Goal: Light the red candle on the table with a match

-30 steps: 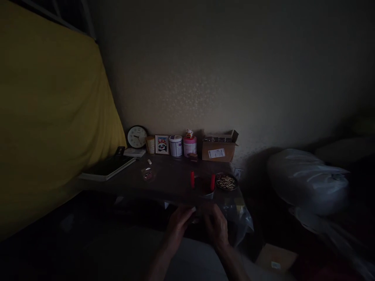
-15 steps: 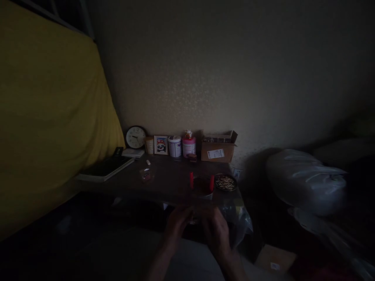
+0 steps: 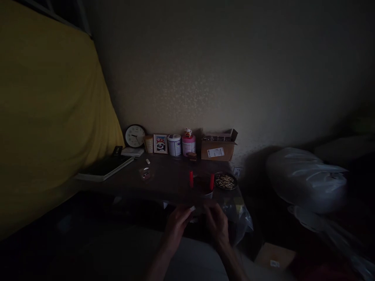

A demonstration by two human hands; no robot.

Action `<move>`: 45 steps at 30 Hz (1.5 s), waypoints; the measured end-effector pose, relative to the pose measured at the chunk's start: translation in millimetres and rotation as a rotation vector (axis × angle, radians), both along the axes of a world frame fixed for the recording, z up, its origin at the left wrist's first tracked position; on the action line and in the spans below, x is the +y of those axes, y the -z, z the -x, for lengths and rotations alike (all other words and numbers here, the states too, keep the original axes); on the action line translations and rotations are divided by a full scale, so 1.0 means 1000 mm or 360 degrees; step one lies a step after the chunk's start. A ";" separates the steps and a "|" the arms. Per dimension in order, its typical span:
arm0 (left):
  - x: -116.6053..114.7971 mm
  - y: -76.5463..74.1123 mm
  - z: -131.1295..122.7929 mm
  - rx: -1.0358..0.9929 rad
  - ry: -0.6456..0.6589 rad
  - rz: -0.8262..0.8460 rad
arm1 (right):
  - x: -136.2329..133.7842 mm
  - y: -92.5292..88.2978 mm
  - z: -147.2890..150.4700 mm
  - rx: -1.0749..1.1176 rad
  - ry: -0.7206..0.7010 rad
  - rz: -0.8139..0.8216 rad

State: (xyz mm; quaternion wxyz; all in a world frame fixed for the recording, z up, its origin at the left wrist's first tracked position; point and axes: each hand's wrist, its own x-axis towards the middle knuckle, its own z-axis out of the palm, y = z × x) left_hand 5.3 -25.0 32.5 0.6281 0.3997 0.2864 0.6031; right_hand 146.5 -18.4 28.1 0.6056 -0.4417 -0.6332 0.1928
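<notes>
My left hand (image 3: 177, 221), in front of the table's near edge, pinches a small pale block-like thing (image 3: 192, 208) whose kind I cannot make out. A short gap away, my right hand (image 3: 217, 220) has its fingers closed in a pinch; whatever they hold is too dark to see. Just beyond both hands, a dark round pot (image 3: 207, 194) stands on the table, with an upright red stick-like piece (image 3: 191, 179) at its left side and another red piece (image 3: 211, 182) at its right. To its right lies a round dish (image 3: 216, 187) of short pale sticks (image 3: 226, 181).
Along the wall stand a clock (image 3: 135, 136), a framed panda picture (image 3: 161, 144), two tubs (image 3: 175, 145), and an opened cardboard box (image 3: 216, 152). A flat dark book-like item (image 3: 102, 170) lies left. White plastic bag (image 3: 304, 179) bulges at right; yellow cloth (image 3: 52, 117) hangs left.
My hands have moved slightly apart. The pale thing in my left fingers now shows more clearly. The view has shifted a little; the tabletop items stay in place.
</notes>
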 end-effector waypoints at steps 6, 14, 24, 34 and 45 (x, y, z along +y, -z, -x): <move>-0.002 0.000 -0.001 0.0003 0.0054 -0.0040 | -0.002 0.002 0.004 -0.0041 -0.0040 0.0022; -0.004 -0.001 0.000 -0.0050 0.0102 -0.0068 | 0.000 0.007 0.002 -0.0073 -0.0093 0.0032; -0.004 0.005 0.000 -0.0109 0.0099 0.0012 | -0.002 0.004 -0.001 -0.0110 -0.0104 0.0060; -0.005 0.002 0.000 -0.0106 0.0095 0.0043 | 0.000 0.006 -0.001 -0.0137 -0.0121 0.0052; -0.006 0.001 -0.002 -0.0121 0.0081 0.0052 | -0.001 0.002 0.000 -0.0203 -0.0037 -0.0057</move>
